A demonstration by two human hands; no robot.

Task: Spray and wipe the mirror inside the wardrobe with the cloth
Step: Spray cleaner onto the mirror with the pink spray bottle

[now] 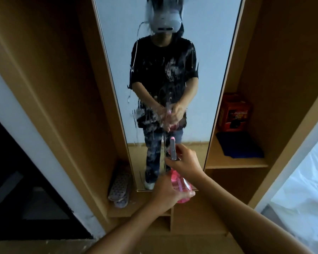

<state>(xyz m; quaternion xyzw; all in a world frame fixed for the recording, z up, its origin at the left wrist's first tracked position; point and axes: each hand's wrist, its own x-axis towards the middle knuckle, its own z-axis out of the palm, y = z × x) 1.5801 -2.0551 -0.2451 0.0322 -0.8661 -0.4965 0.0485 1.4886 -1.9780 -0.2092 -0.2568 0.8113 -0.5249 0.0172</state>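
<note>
Both hands are on the pink spray bottle (181, 187). Your right hand (184, 162) wraps the neck and spray head, fingers closed at the trigger side; whether the trigger is squeezed, I cannot tell. Your left hand (165, 192) cups the bottle body from below and the side, closed on it, probably to steady the aim. Nozzle (172, 139) points up and forward at the mirror (200, 52), near the glass but not touching.

Head view, only one available:
- Mirror stands upright in the middle bay of the wardrobe (66, 88), running from the top edge of frame down to the wardrobe floor.
- Glass is already wet: droplets and run streaks cover the centre band, thickest at mid-height, thinner toward the top and the side edges. Looks like the spray step is well along.
- Cloth: the dark blue folded piece (240, 145) on the right shelf looks like it, lying flat in front of an orange box (234, 112). Well apart from both hands, so wiping has not begun.
- Slippers (119, 187) lean in the left bay by the mirror's foot, clear of your working line.

Judgement: free a hand before reaching for the cloth. Streaks are running downward, so wipe soon.
</note>
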